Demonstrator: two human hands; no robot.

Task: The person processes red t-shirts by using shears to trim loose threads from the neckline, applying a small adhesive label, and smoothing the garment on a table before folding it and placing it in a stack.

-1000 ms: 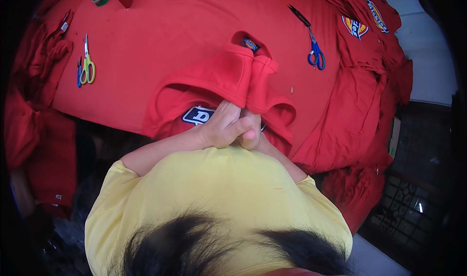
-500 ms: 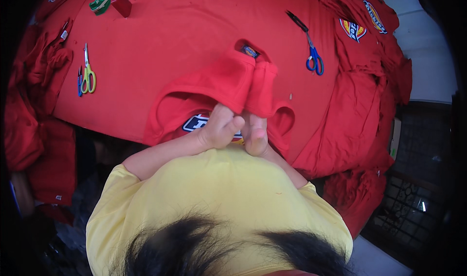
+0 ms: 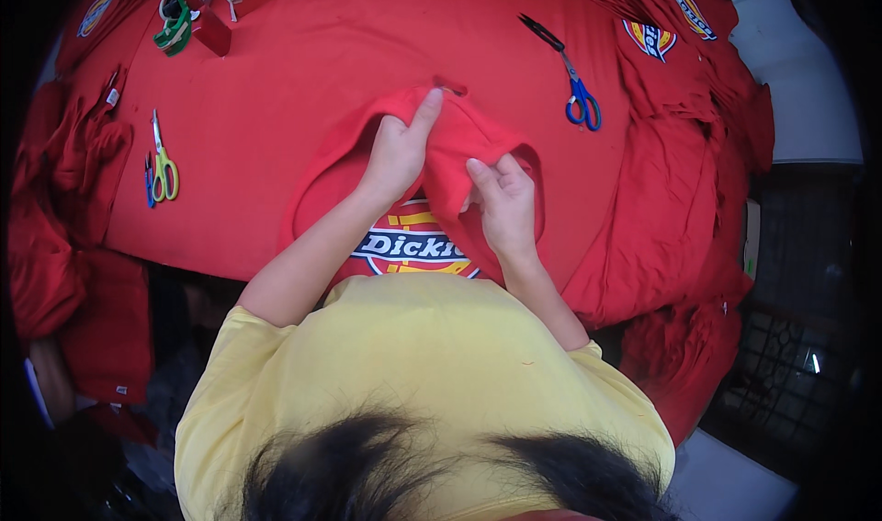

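A red shirt (image 3: 464, 140) with a printed badge on its front lies bunched before me, partly against my body. My left hand (image 3: 400, 152) grips the cloth near its far side, thumb on top and fingers inside an opening. My right hand (image 3: 505, 204) pinches a fold of the same shirt to the right and a little nearer, its thumb pressed to the fabric. Between the hands the cloth is held up. The shirt's badge (image 3: 418, 243) shows below them, partly covered by the cloth. Some fingers of both hands are hidden in the fabric.
Blue-handled scissors (image 3: 583, 106) lie at the far right, and yellow-handled scissors (image 3: 164, 174) at the left beside a small blue tool (image 3: 149, 181). A green tape dispenser (image 3: 173, 32) stands by a red box (image 3: 211, 32) at the far left. Red garments (image 3: 657, 218) lie heaped along the right.
Both hands have moved away from my body and apart, taking new holds on the shirt. Its folded cloth has opened out, showing more of the badge.
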